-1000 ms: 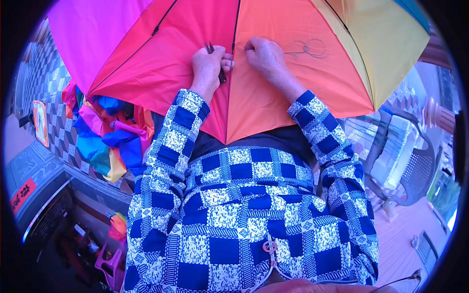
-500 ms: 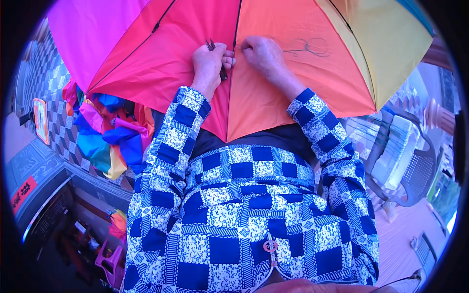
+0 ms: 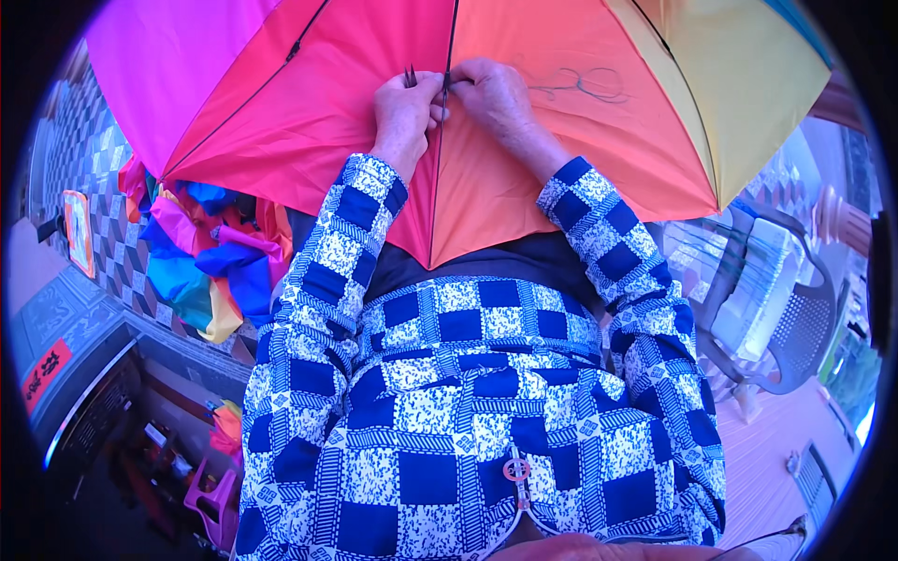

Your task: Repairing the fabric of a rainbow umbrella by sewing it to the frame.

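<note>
An open umbrella (image 3: 327,140) with panels in several colours spreads in front of me, its dark ribs showing. My left hand (image 3: 405,117) is closed around black thread snips (image 3: 410,79), whose two points stick up past the fingers. Its fingertips also touch the dark rib (image 3: 453,42) between the red and orange panels. From the other side my right hand (image 3: 494,98) pinches at the same rib; what lies between its fingers is too small to make out. Loops of dark thread (image 3: 599,86) lie on the orange panel beside it.
A heap of colourful cloth (image 3: 220,252) lies on the tiled floor to the left. A pink plastic stool (image 3: 213,500) stands at the lower left. On the right is a grey plastic chair (image 3: 800,327) with a pale, clear-wrapped bundle (image 3: 748,290) on it.
Both hands have moved slightly up along the rib, and the right has come in to meet the left there. The snips have turned more upright in the left hand.
</note>
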Motion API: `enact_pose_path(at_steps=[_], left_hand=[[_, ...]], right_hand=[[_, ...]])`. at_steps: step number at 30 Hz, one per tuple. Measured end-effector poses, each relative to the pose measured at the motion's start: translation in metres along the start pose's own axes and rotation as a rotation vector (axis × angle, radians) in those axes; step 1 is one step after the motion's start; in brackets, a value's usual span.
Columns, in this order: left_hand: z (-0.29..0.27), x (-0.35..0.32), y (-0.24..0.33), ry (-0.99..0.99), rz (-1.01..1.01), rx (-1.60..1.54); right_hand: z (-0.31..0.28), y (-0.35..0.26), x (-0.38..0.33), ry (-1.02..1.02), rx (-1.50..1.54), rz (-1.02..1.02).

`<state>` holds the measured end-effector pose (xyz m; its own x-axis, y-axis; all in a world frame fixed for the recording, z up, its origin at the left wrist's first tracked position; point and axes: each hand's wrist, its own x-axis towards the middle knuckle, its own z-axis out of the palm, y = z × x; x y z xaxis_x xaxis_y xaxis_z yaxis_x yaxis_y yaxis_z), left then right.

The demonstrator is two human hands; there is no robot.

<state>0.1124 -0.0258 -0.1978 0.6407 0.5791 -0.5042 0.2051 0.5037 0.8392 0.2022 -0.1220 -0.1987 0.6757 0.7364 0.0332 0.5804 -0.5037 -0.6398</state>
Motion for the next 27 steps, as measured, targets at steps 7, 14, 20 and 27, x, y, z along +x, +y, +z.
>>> enact_pose_path(at_steps=[7,14,20,27], left_hand=[[-0.002,0.0,-0.004,0.029,0.015,-0.071],[-0.003,-0.007,-0.001,0.094,0.009,-0.186],[0.005,-0.01,-0.002,0.156,0.043,-0.231],[-0.001,-0.008,-0.005,0.204,0.051,-0.296]], right_hand=[[-0.013,0.002,0.003,-0.037,0.077,0.004],[-0.046,-0.012,-0.011,-0.044,-0.225,-0.187],[-0.016,-0.01,-0.004,0.091,-0.274,-0.214],[-0.011,-0.008,-0.01,-0.068,-0.333,-0.167]])
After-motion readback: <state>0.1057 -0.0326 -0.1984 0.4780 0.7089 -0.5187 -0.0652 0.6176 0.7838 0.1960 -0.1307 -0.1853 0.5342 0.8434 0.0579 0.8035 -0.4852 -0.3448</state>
